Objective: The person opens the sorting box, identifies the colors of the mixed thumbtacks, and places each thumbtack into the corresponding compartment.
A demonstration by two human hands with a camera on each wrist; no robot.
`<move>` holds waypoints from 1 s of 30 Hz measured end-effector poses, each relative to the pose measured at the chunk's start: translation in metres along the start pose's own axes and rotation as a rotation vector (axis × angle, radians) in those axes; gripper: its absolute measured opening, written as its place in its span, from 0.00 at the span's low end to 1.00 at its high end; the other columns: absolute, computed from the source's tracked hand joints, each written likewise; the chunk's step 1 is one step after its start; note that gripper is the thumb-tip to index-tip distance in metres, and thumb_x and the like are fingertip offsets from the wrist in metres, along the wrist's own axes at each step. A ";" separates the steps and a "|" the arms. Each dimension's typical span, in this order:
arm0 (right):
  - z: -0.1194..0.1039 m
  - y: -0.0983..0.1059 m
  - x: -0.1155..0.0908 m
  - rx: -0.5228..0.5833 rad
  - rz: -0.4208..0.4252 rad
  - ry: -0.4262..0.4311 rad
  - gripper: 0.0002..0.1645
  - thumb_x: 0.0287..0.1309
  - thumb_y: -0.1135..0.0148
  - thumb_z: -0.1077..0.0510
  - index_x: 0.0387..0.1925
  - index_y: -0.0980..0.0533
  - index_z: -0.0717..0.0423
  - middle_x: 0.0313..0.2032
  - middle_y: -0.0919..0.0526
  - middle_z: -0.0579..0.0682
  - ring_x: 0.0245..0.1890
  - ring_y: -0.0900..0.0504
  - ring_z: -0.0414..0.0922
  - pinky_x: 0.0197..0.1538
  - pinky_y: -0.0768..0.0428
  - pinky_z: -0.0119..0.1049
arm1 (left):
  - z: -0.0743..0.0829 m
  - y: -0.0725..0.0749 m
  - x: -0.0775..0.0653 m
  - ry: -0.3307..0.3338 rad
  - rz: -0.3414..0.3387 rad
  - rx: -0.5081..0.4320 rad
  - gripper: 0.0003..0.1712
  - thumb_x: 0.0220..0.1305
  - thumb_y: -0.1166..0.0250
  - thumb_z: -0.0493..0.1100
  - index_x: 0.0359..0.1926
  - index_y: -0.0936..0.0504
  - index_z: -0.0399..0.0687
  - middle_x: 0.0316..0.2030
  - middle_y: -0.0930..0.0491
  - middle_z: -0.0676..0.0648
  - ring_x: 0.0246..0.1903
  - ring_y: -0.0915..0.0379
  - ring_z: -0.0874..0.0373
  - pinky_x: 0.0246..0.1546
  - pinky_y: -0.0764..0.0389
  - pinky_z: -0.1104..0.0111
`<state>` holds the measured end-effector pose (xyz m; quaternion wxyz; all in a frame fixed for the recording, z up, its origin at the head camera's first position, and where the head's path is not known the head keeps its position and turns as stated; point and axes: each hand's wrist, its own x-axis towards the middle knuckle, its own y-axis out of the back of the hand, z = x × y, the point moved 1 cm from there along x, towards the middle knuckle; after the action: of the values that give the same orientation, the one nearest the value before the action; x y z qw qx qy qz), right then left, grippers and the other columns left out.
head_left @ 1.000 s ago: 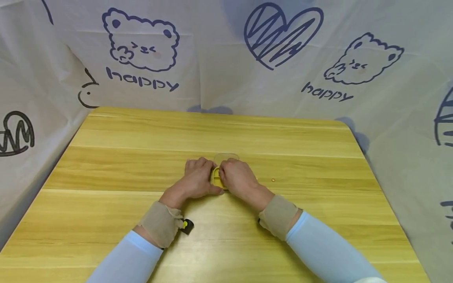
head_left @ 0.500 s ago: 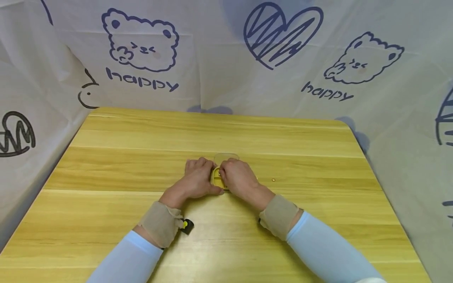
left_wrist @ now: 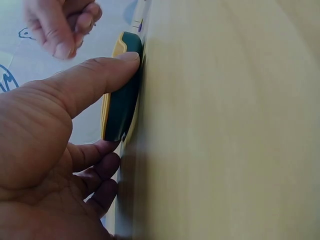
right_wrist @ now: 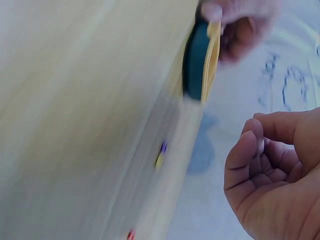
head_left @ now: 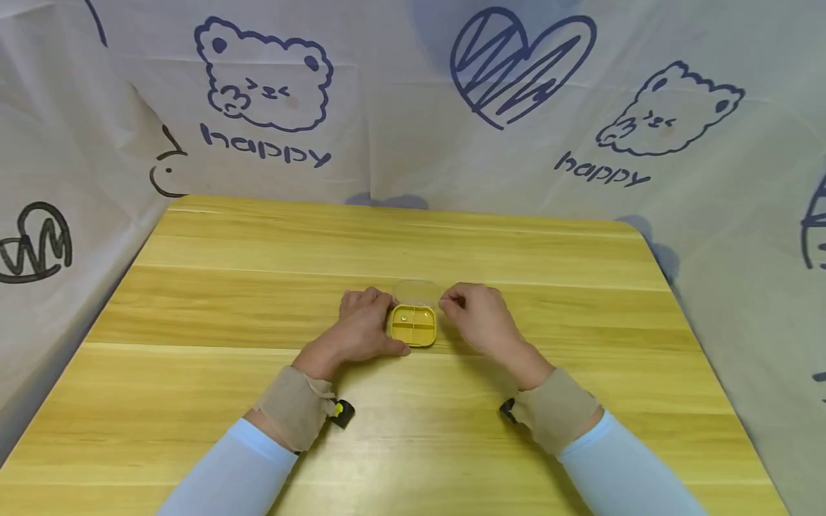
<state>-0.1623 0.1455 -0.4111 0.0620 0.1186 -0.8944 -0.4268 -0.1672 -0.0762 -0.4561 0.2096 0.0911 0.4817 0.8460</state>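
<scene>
A yellow pill box (head_left: 414, 345) with a dark green base lies on the table, its clear lid (head_left: 416, 292) folded back on the far side. Walls divide its inside into compartments, and a small round pill (head_left: 404, 318) lies in the far left one. My left hand (head_left: 361, 331) grips the box from the left, thumb along the near side and fingers at the left and far side. To the right of the box is my right hand (head_left: 480, 319), fingers curled and thumb tip against the index finger; nothing shows between them in the right wrist view (right_wrist: 280, 170).
On the wooden table (head_left: 258, 236), a purple and yellow capsule (right_wrist: 161, 154) and a small red one (right_wrist: 131, 234) show in the right wrist view. A white cloth (head_left: 400, 143) with drawings hangs behind the table and along both sides.
My right hand has come out from over the box and moved right, baring the compartments and the pill. A small orange ring-like thing on the right is now hidden. My left hand stays put.
</scene>
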 end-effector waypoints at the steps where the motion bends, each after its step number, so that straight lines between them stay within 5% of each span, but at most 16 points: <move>1: 0.006 0.004 -0.002 0.008 0.013 -0.010 0.10 0.68 0.44 0.54 0.40 0.19 0.53 0.31 0.16 0.49 0.23 0.24 0.42 0.27 0.24 0.37 | 0.000 0.000 0.000 0.001 -0.001 -0.002 0.44 0.41 0.24 0.63 0.55 0.27 0.44 0.49 0.29 0.44 0.52 0.42 0.45 0.62 0.48 0.50; 12: 0.061 0.031 -0.021 0.069 0.054 -0.164 0.13 0.68 0.44 0.53 0.41 0.19 0.56 0.28 0.16 0.56 0.24 0.20 0.48 0.28 0.23 0.40 | -0.002 0.002 -0.004 0.005 -0.017 -0.031 0.44 0.41 0.24 0.62 0.56 0.27 0.44 0.50 0.30 0.44 0.54 0.43 0.44 0.62 0.46 0.50; 30: 0.088 0.038 -0.038 0.024 -0.033 -0.277 0.11 0.66 0.43 0.53 0.37 0.19 0.55 0.32 0.15 0.53 0.28 0.22 0.46 0.30 0.25 0.38 | -0.003 0.003 -0.003 0.021 -0.005 -0.033 0.43 0.41 0.24 0.61 0.55 0.27 0.44 0.51 0.30 0.43 0.52 0.43 0.44 0.61 0.47 0.50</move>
<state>-0.1504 0.2443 -0.4369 -0.0704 0.0739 -0.8973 -0.4294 -0.1660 -0.0812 -0.4544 0.2082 0.0772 0.4699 0.8543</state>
